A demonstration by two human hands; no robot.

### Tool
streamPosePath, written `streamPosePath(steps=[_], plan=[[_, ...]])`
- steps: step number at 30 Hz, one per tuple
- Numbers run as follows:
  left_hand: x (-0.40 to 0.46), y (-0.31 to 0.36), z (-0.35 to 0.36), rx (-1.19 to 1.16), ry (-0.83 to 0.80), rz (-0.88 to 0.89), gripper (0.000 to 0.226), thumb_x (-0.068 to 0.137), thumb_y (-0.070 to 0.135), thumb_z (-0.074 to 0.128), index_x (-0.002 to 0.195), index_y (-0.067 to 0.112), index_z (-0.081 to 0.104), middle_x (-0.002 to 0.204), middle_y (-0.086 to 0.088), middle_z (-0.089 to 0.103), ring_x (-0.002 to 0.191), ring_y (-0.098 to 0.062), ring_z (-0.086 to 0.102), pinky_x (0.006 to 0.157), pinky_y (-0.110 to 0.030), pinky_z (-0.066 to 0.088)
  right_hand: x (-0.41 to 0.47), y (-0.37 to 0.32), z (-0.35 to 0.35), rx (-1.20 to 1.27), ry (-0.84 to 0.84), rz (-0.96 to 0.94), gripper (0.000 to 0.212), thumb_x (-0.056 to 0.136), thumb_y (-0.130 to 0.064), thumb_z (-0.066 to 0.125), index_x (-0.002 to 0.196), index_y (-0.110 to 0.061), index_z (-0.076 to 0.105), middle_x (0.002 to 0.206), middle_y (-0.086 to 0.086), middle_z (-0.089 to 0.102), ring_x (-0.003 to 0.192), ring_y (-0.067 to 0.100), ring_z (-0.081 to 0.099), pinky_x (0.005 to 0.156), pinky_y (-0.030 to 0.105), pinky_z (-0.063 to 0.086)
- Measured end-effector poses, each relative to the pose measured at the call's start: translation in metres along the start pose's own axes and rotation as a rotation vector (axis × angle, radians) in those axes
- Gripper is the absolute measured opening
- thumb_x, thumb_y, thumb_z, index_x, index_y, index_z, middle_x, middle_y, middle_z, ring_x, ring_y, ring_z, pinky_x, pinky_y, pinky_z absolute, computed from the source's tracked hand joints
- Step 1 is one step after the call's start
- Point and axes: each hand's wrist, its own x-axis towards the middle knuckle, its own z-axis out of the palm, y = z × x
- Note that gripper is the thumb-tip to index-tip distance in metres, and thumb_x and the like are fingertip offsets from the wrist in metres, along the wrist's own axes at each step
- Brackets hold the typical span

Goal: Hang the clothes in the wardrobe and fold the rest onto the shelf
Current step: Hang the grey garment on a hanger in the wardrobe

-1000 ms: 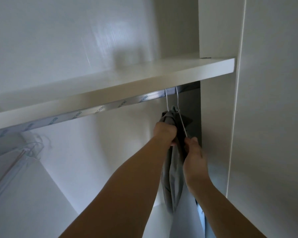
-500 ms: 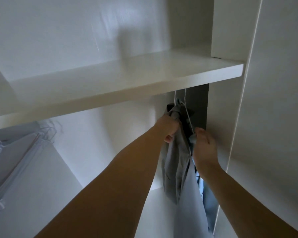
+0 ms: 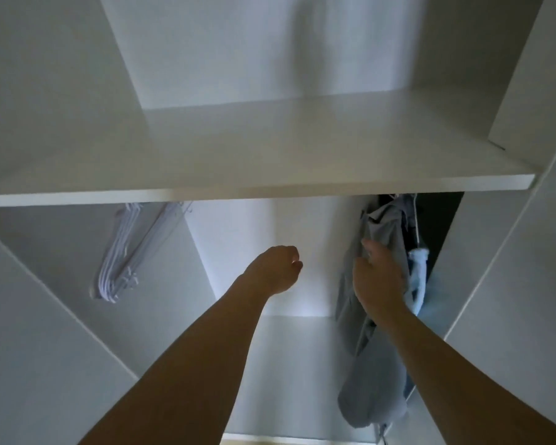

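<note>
Two hands: left hand (image 3: 275,269) loosely curled, holding nothing; right hand (image 3: 377,277) touches grey garment (image 3: 373,380); no writing legible.

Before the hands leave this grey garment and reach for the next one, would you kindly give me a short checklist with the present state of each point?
1. Grey garment hangs below the shelf: ok.
2. Its hanger hook sits on the rail: cannot tell, the shelf hides it.
3. Left hand off the cloth, holding nothing: ok.
4. Right hand off the cloth: not ok, its fingers touch the garment.
5. Spare white hangers on the left side: ok.
6. Light blue garment hangs behind the grey one: ok.
</note>
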Motion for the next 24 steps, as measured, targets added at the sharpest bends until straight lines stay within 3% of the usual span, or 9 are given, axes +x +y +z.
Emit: streamPosePath(steps=[3,6,10,13,18,24], plan=[[-0.030,-0.049,-0.015,-0.022,0.079,-0.111,0.032,0.100,0.030,0.041,0.124,0.017,0.056,0.126,-0.001,0.059,0.112,-0.020,0.056,0.096,-0.033,0.045,-0.010,-0.027,0.039,-0.030,-0.131,-0.072,0.047,0.095,-0.009,0.039,0.142,-0.011,0.038,0.147,0.008,0.040,0.130,0.021,0.042,0.096,0.022,0.032],[-0.057,-0.095,-0.030,-0.037,0.148,-0.216,0.033,0.100,0.029,0.041,0.128,0.017,0.054,0.129,-0.001,0.057,0.117,-0.019,0.053,0.097,-0.032,0.043,-0.016,-0.051,0.084,-0.051,-0.247,-0.098,0.045,0.097,-0.012,0.040,0.142,-0.015,0.039,0.149,0.004,0.037,0.135,0.020,0.038,0.104,0.027,0.033],[-0.080,-0.153,-0.053,-0.034,0.212,-0.307,0.033,0.100,0.027,0.039,0.129,0.018,0.053,0.130,-0.001,0.055,0.119,-0.019,0.052,0.098,-0.030,0.040,-0.022,-0.080,0.144,-0.026,-0.361,-0.133,0.045,0.095,-0.013,0.041,0.140,-0.017,0.043,0.145,0.003,0.040,0.129,0.017,0.043,0.093,0.022,0.035],[-0.086,-0.190,-0.069,-0.048,0.248,-0.325,0.030,0.100,0.023,0.039,0.123,0.013,0.056,0.123,-0.004,0.059,0.108,-0.017,0.054,0.090,-0.026,0.039,-0.024,-0.099,0.179,-0.009,-0.400,-0.125,0.044,0.095,-0.013,0.042,0.138,-0.018,0.044,0.143,0.002,0.042,0.124,0.015,0.045,0.087,0.021,0.035],[-0.084,-0.234,-0.069,0.008,0.201,-0.275,0.029,0.099,0.020,0.039,0.119,0.011,0.058,0.116,-0.005,0.060,0.105,-0.019,0.057,0.085,-0.024,0.040,-0.028,-0.110,0.210,-0.034,-0.377,-0.111,0.043,0.094,-0.014,0.042,0.137,-0.020,0.044,0.137,-0.001,0.045,0.103,0.005,0.042,0.085,0.020,0.034],[-0.049,-0.232,-0.044,0.050,0.083,-0.030,0.032,0.098,0.024,0.041,0.126,0.015,0.053,0.124,-0.004,0.056,0.114,-0.023,0.054,0.093,-0.030,0.041,-0.047,-0.080,0.200,-0.164,-0.213,0.009,0.044,0.095,-0.016,0.043,0.139,-0.019,0.042,0.142,-0.002,0.042,0.108,0.008,0.046,0.090,0.016,0.029]])
